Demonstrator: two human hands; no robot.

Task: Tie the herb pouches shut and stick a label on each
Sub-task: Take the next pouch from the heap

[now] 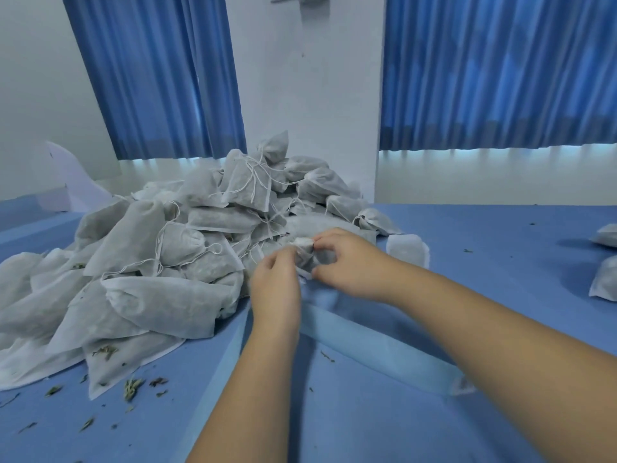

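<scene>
Both grips, left hand (275, 282) and right hand (347, 262), pinch one small white gauzy fabric pouch (305, 253) beside the heaped white pouch pile (160, 255).

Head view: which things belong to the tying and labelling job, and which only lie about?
Job in hand:
- pouch, held by left hand and right hand
- pile of pouches
- two pouches apart on the right

Lying about:
- herb crumbs
- white sheet
- blue curtains
</scene>
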